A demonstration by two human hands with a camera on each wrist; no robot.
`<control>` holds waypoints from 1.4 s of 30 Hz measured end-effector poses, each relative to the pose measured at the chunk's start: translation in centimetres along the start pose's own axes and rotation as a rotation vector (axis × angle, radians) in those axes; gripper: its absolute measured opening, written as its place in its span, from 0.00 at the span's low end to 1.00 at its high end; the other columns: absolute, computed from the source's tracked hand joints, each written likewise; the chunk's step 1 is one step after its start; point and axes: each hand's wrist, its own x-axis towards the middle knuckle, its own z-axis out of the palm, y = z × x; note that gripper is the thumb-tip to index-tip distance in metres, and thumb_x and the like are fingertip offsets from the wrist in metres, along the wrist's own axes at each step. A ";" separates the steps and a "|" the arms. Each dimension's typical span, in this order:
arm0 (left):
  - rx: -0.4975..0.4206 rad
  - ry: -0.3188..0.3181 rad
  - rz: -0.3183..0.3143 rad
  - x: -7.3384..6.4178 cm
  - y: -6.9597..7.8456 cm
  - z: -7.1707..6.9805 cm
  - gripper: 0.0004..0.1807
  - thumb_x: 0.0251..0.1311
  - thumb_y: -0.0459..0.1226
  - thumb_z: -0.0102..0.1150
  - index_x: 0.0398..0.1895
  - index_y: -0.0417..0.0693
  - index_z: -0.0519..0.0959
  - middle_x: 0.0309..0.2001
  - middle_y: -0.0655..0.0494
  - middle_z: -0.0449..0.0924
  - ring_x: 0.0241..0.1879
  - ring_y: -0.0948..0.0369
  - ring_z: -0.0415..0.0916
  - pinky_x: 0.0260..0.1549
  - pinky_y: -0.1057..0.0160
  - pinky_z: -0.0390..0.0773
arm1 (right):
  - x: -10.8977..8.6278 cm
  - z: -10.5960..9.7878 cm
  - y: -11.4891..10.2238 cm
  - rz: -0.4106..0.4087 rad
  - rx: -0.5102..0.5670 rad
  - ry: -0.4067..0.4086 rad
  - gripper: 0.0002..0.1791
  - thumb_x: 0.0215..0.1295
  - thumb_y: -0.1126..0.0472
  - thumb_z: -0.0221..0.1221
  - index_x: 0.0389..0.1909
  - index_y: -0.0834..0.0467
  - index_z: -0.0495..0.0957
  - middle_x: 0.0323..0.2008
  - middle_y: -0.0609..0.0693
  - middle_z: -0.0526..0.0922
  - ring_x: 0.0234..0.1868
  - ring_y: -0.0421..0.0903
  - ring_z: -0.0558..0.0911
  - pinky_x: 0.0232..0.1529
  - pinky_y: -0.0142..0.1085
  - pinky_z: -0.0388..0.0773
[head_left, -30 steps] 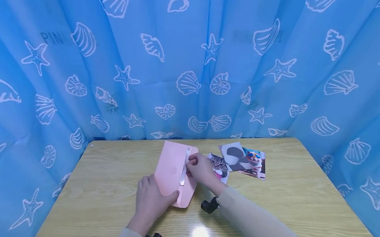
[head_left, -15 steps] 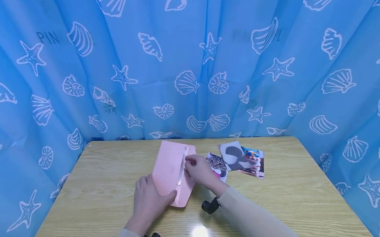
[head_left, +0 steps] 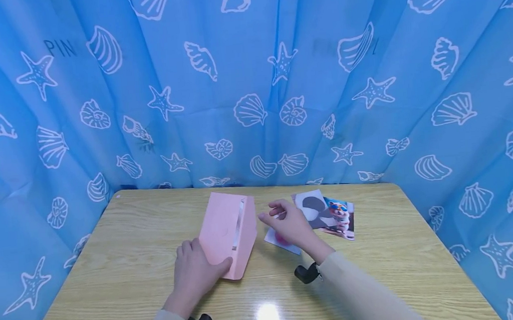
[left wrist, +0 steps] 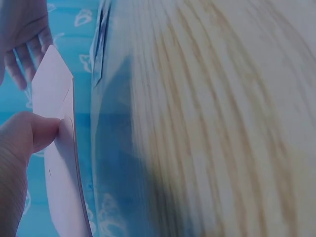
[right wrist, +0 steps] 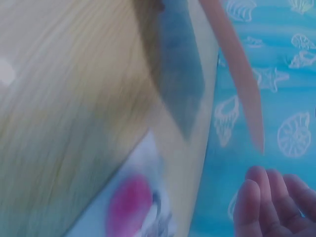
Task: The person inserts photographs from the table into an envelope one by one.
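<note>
My left hand (head_left: pixel 195 270) grips a pink envelope (head_left: pixel 216 228) along its near left side, thumb on the front face. In the left wrist view the thumb presses on the envelope (left wrist: pixel 59 148), which stands above the table. A narrow pale strip (head_left: pixel 239 224) shows along the slit below its flap (head_left: pixel 247 231). To the right of the envelope, my right hand (head_left: pixel 290 222) hovers with nothing in it, fingers loosely bent. Beneath it lies a picture card (head_left: pixel 286 244) with a pink patch, partly hidden by the hand. The right wrist view shows this card (right wrist: pixel 131 202) blurred.
A grey-and-white card (head_left: pixel 312 211) overlaps a picture (head_left: pixel 343 216) of an animal in sunglasses, both flat at the back right. The wooden table (head_left: pixel 124 261) ends at a blue curtain (head_left: pixel 250 80) with shell prints. Each wrist carries a black camera (head_left: pixel 307 273).
My right hand has let go of the envelope's opening and moved right, over the nearest card. The left hand still holds the envelope, whose flap side now tilts up more.
</note>
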 end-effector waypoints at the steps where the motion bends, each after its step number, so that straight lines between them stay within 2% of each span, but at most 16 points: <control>1: -0.001 0.001 0.000 0.0 0.0 0.0 0.54 0.37 0.67 0.67 0.53 0.27 0.69 0.44 0.39 0.69 0.43 0.47 0.64 0.37 0.52 0.69 | 0.0 -0.4 0.2 0.004 0.001 0.007 0.32 0.57 0.38 0.64 0.55 0.55 0.76 0.42 0.47 0.80 0.42 0.46 0.79 0.44 0.42 0.76; 5: 0.003 0.000 0.003 0.1 -0.1 -0.1 0.55 0.38 0.67 0.66 0.54 0.27 0.69 0.44 0.40 0.69 0.43 0.48 0.64 0.37 0.53 0.69 | 0.0 -2.0 1.3 0.030 -0.018 0.025 0.35 0.54 0.36 0.65 0.56 0.55 0.75 0.42 0.49 0.79 0.42 0.47 0.79 0.42 0.40 0.77; 9: -0.001 -0.003 0.003 0.0 -0.1 -0.1 0.55 0.38 0.67 0.66 0.54 0.27 0.69 0.44 0.40 0.68 0.43 0.48 0.63 0.37 0.52 0.69 | 0.2 -3.6 2.6 0.062 -0.058 0.051 0.36 0.55 0.37 0.66 0.58 0.56 0.73 0.44 0.52 0.79 0.42 0.48 0.80 0.40 0.41 0.78; 15: 0.000 -0.008 0.000 0.0 -0.2 -0.1 0.55 0.38 0.67 0.66 0.54 0.27 0.69 0.45 0.39 0.69 0.43 0.48 0.64 0.37 0.51 0.69 | 0.8 -5.4 5.2 0.145 -0.144 0.084 0.39 0.55 0.36 0.65 0.59 0.59 0.71 0.49 0.56 0.78 0.48 0.51 0.78 0.46 0.46 0.76; 18: 0.001 -0.005 -0.002 0.0 -0.3 -0.1 0.55 0.38 0.68 0.66 0.54 0.27 0.69 0.44 0.40 0.68 0.43 0.48 0.64 0.37 0.52 0.69 | 1.2 -6.0 6.5 0.183 -0.151 0.096 0.44 0.53 0.33 0.64 0.62 0.59 0.69 0.51 0.56 0.77 0.52 0.52 0.76 0.49 0.48 0.74; 26: 0.002 0.010 0.011 0.1 -0.3 0.0 0.55 0.38 0.67 0.66 0.55 0.28 0.69 0.45 0.40 0.68 0.43 0.48 0.64 0.37 0.52 0.68 | 2.0 -7.7 8.8 0.283 -0.141 0.096 0.54 0.53 0.30 0.62 0.69 0.64 0.59 0.61 0.64 0.69 0.61 0.60 0.70 0.57 0.53 0.69; 35: -0.027 0.005 -0.002 0.2 -0.3 -0.2 0.55 0.39 0.65 0.67 0.59 0.28 0.66 0.49 0.36 0.69 0.47 0.45 0.65 0.43 0.49 0.70 | 3.1 -8.5 10.8 0.376 -0.157 0.121 0.54 0.55 0.34 0.63 0.69 0.68 0.57 0.66 0.68 0.62 0.65 0.65 0.63 0.62 0.55 0.62; 42: -0.035 -0.025 -0.014 0.5 -0.3 -0.3 0.54 0.38 0.62 0.67 0.60 0.29 0.64 0.47 0.38 0.72 0.45 0.46 0.68 0.44 0.48 0.70 | 3.5 -8.6 11.7 0.437 -0.201 0.103 0.49 0.58 0.38 0.63 0.65 0.72 0.60 0.63 0.70 0.65 0.63 0.69 0.61 0.64 0.56 0.55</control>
